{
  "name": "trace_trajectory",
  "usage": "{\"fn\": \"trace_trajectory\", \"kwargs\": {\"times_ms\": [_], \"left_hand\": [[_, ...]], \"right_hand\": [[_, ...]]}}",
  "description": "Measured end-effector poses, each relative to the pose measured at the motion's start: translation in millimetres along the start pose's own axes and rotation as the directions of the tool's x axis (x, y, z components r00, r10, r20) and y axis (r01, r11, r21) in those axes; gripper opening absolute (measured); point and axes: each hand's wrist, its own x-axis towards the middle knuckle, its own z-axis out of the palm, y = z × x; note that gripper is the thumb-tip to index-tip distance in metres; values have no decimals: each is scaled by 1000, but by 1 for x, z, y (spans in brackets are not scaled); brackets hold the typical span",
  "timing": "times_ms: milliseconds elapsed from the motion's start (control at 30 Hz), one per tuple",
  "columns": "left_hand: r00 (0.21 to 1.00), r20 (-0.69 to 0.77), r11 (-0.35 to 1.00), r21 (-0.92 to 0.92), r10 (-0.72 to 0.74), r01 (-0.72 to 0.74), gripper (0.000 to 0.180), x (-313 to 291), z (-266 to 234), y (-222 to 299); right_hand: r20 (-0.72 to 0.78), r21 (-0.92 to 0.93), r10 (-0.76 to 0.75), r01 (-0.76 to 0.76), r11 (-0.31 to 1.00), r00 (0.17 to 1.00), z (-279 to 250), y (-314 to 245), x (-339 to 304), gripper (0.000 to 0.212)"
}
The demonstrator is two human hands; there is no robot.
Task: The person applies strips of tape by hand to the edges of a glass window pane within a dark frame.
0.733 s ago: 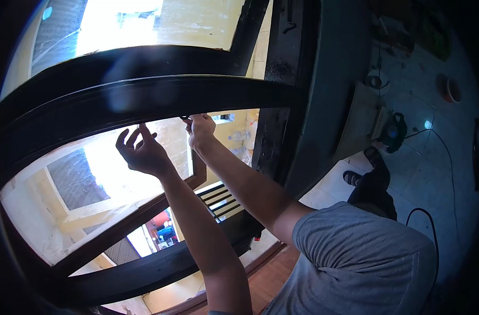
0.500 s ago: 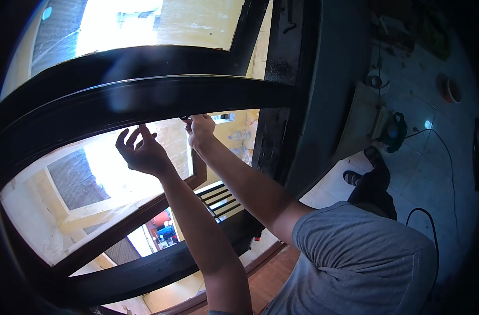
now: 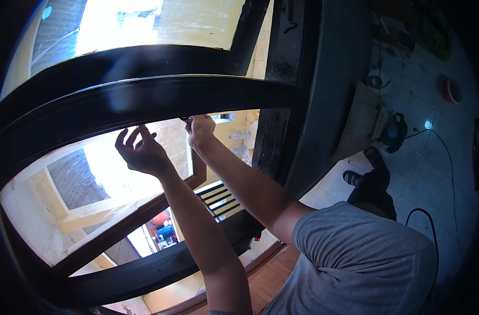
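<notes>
Lower L of frame: brown-edged sash (image 3: 199,170), angled; lower ctr: slatted grille (image 3: 210,199) behind forearms; upper ctr-R: dark hook (image 3: 290,27) on post; far R floor: tape roll (image 3: 375,81), dark green object (image 3: 400,128), cable (image 3: 443,147), reddish pot (image 3: 452,91). Dark crossbar (image 3: 145,102), upper L to ctr, is in the way, partly hiding what's at the fingertips.
L hand (image 3: 144,156), L of ctr: fingers half curled, spread, one tip up at bar's underside; contact unclear. R hand (image 3: 201,130), ctr: fingers curled nearly closed, small dark item (image 3: 185,118) at their tips under bar's edge; can't tell if gripped.
Crossbar's long axis approx L–R, bowed, R end higher; item's direction too small to tell.
</notes>
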Motion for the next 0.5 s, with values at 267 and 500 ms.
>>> {"fn": "trace_trajectory", "kwargs": {"times_ms": [267, 500], "left_hand": [[1000, -5, 1000, -17, 4, -4, 42, -1, 1, -2], [1000, -4, 1000, -6, 9, -9, 41, -1, 1, -2]], "right_hand": [[36, -17, -32, 32, 999, 999, -3, 2, 1, 22], [-21, -5, -56, 56, 998, 998, 0, 2, 1, 20]]}}
